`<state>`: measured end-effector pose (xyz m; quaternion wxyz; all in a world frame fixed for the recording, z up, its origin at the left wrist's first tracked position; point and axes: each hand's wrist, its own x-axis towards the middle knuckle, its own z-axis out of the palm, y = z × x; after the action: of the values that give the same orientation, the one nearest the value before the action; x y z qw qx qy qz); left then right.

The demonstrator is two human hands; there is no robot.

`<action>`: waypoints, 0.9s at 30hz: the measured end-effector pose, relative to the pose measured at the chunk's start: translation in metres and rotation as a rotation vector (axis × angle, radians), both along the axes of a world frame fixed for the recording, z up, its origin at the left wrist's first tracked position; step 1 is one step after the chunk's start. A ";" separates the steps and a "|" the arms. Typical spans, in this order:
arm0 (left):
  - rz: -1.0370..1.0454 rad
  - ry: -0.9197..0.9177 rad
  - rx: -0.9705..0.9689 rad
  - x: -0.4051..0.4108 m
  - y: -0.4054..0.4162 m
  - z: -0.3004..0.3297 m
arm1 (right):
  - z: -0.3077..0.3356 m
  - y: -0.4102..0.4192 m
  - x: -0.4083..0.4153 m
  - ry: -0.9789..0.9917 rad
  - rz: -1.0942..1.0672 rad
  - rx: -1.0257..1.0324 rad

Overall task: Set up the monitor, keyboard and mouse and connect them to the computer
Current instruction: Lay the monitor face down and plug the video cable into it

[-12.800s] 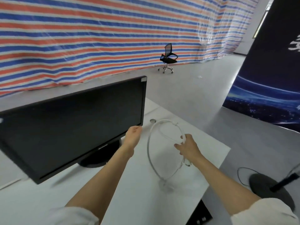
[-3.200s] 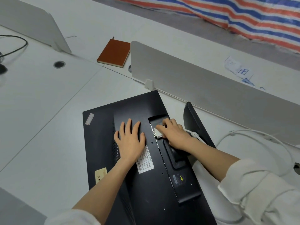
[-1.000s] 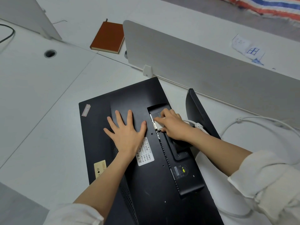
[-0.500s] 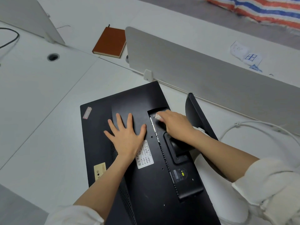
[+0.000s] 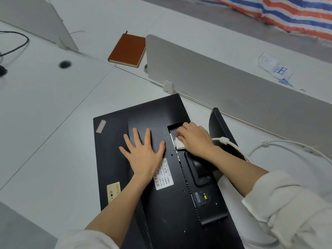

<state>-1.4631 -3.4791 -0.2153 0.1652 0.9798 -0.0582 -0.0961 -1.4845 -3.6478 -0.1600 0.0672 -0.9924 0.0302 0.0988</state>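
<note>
Lying face-down on the white desk (image 5: 45,123), black flat monitor (image 5: 161,203); left hand (image 5: 143,155) flat, fingers splayed; right hand (image 5: 195,139) fingers closed on white cable connector (image 5: 180,145) at its port recess.

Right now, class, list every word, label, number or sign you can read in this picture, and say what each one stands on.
White sticker on the black monitor back: printed rows with handwriting, too blurred to read.
Yellowish sticker, same back: a black star, text unreadable.
Pale sticker at its corner: unreadable.
Dark rating label: a yellow mark, text too small.
White paper beyond the grey divider: a blue four-pane square, no legible words.
</note>
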 end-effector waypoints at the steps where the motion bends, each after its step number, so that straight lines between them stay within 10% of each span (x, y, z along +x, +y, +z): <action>1: -0.001 -0.003 0.000 0.000 0.000 0.000 | -0.003 0.002 -0.003 -0.072 0.045 -0.028; 27: -0.002 -0.011 -0.005 0.000 0.005 -0.002 | -0.008 -0.006 -0.018 0.040 0.314 -0.161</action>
<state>-1.4630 -3.4745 -0.2169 0.1673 0.9799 -0.0606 -0.0907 -1.5021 -3.6542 -0.1675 -0.0295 -0.9849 -0.1162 0.1249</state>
